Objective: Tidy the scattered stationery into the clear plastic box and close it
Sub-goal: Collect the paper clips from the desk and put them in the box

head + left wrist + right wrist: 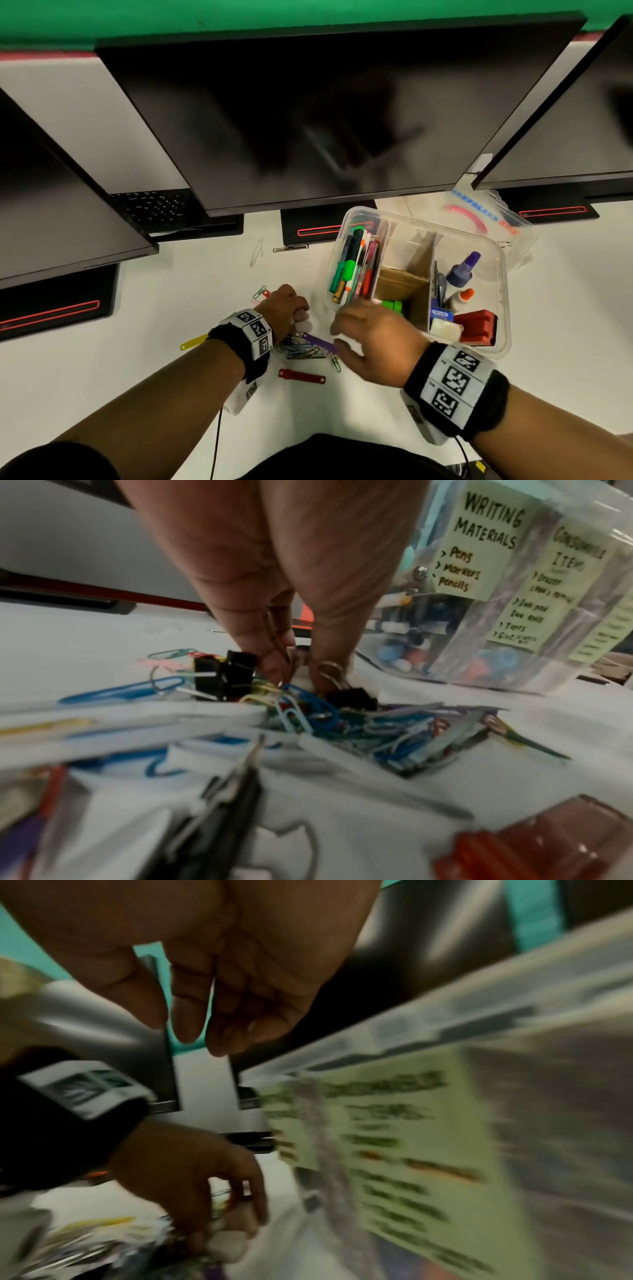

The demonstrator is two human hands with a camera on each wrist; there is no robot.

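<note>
The clear plastic box stands open at centre right, with pens and markers in its left compartment and glue, ink and a stamp on its right side. Its front carries handwritten labels. A pile of coloured paper clips and black binder clips lies left of it. My left hand is curled over the pile, fingertips pinching into the clips. My right hand hovers at the box's front left corner, fingers relaxed and holding nothing.
The box's lid lies behind it. A purple strip, a red strip and a yellow strip lie on the white desk. A metal fastener sits near the middle monitor.
</note>
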